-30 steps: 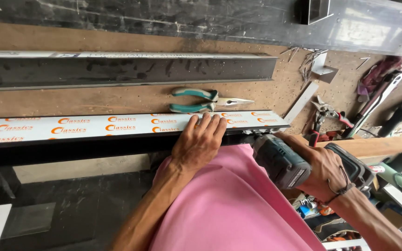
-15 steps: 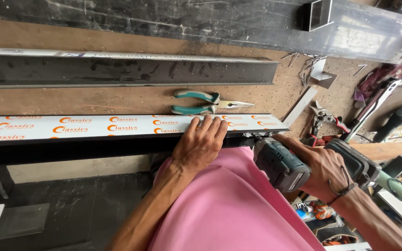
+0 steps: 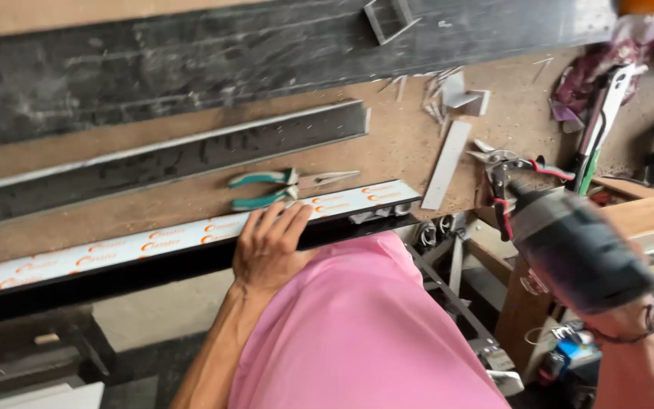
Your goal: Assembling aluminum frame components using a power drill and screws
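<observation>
Left hand lies flat, fingers spread, pressing on the long profile at the bench's near edge, its white protective film dotted with orange oval logos. Right hand, low at the right, is clamped round a dark cordless drill held clear of the bench. Just beyond the fingers, teal-handled pliers; farther back, a dark metal channel

pliers behind profile strip, snips right
</observation>
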